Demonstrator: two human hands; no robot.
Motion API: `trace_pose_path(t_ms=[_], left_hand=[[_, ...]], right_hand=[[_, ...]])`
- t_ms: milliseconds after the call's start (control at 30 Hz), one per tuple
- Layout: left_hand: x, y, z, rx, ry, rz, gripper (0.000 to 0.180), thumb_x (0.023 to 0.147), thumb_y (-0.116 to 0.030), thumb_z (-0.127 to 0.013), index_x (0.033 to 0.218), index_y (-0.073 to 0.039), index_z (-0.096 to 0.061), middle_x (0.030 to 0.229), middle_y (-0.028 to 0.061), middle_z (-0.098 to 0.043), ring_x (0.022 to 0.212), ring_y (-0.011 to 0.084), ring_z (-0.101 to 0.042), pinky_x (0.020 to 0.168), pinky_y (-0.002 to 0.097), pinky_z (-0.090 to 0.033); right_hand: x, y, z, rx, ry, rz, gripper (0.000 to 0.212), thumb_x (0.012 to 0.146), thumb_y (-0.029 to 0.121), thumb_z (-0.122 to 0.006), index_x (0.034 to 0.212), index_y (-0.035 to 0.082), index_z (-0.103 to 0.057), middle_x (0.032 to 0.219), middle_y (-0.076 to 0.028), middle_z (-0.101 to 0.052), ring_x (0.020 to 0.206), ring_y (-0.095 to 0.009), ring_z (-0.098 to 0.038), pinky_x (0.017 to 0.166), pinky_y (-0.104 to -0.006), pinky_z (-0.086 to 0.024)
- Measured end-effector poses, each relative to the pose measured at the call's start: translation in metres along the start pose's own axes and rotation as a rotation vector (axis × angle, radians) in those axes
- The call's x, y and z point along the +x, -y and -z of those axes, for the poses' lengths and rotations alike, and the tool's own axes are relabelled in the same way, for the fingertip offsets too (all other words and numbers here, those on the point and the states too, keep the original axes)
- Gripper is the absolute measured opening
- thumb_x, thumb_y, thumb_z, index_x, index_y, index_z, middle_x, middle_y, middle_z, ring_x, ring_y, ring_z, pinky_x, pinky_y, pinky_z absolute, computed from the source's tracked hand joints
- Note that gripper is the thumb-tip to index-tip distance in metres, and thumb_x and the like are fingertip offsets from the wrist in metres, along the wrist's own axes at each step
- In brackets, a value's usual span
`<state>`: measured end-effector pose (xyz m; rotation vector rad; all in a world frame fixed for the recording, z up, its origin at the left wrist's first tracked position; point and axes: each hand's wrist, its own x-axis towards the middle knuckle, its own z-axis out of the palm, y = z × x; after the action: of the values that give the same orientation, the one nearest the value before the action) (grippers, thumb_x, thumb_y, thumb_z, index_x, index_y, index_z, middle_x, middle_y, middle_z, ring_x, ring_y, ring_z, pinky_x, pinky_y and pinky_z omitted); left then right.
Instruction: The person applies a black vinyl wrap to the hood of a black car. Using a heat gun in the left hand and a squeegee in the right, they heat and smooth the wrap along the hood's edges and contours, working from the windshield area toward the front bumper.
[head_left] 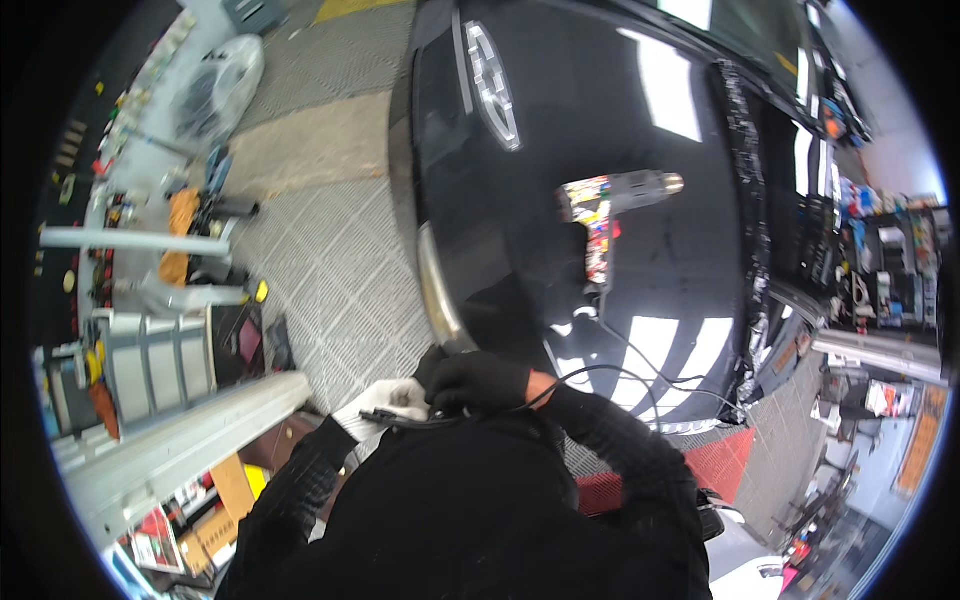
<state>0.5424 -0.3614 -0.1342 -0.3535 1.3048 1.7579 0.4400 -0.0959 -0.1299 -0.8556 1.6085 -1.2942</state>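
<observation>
My left hand (393, 402) wears a white glove, its fingers curled close to my right hand. My right hand (482, 383), in a black glove, is bent over next to it. Both are closed in front of my body, at the near edge of a glossy black car panel (500, 240). A thin black piece (392, 417) juts out by the left glove; its kind does not show. What the fingers hold is hidden. On the panel lies a heat gun (600, 213) covered in colourful stickers, its nozzle toward the right and its black cord (640, 355) trailing toward me.
Crinkled dark plastic film (747, 240) runs along the panel's right side. A pale pillar (200, 450) stands at my left, with cardboard boxes (213, 535) near it. Grey grid tiles (320, 270) cover the floor to the left; a cluttered workbench (885, 260) is far right.
</observation>
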Motion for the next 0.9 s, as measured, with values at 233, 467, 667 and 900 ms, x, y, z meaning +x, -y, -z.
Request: trace_pose_path(t_ms=[233,467,667,900], left_hand=[[0.025,-0.071,0.056,0.379,-0.141,-0.076,0.032,0.104,-0.024,-0.074,0.126,-0.001,-0.074,0.101,0.0058,-0.079,0.089,0.0119,-0.071,0.08,0.0278,-0.058],[0.054,-0.218,0.037,0.554,-0.09,-0.396,0.033,0.104,-0.022,-0.069,0.129,0.001,-0.07,0.108,0.0089,-0.077,0.089,0.0129,-0.071,0.081,0.0297,-0.059],[0.162,-0.256,-0.062,0.698,0.354,-0.34,0.024,0.105,-0.022,-0.073,0.121,-0.004,-0.071,0.098,0.0026,-0.071,0.083,0.0095,-0.065,0.076,0.0276,-0.056],[0.239,-0.191,-0.113,0.47,0.119,-0.157,0.043,0.099,-0.043,-0.081,0.115,-0.005,-0.068,0.103,0.003,-0.066,0.09,0.0119,-0.063,0.08,0.0292,-0.056]], right_hand=[[-0.102,-0.105,-0.029,-0.148,-0.973,-0.168,0.035,0.103,0.011,-0.076,0.135,-0.001,-0.071,0.129,-0.014,-0.077,0.117,-0.021,-0.073,0.101,-0.0359,-0.058],[-0.32,-0.121,-0.022,-0.208,-1.617,-0.968,0.031,0.105,0.032,-0.073,0.119,0.005,-0.079,0.085,-0.009,-0.078,0.076,-0.02,-0.074,0.07,-0.0368,-0.059],[-0.212,-0.063,0.09,-0.417,-1.466,-0.443,0.078,0.093,0.032,-0.088,0.155,0.002,-0.053,0.112,-0.015,-0.08,0.102,-0.028,-0.077,0.092,-0.0391,-0.059],[-0.067,-0.068,0.127,-0.493,-1.424,-0.62,0.082,0.084,0.038,-0.086,0.153,0.01,-0.053,0.135,-0.022,-0.07,0.121,-0.044,-0.069,0.099,-0.0539,-0.055]])
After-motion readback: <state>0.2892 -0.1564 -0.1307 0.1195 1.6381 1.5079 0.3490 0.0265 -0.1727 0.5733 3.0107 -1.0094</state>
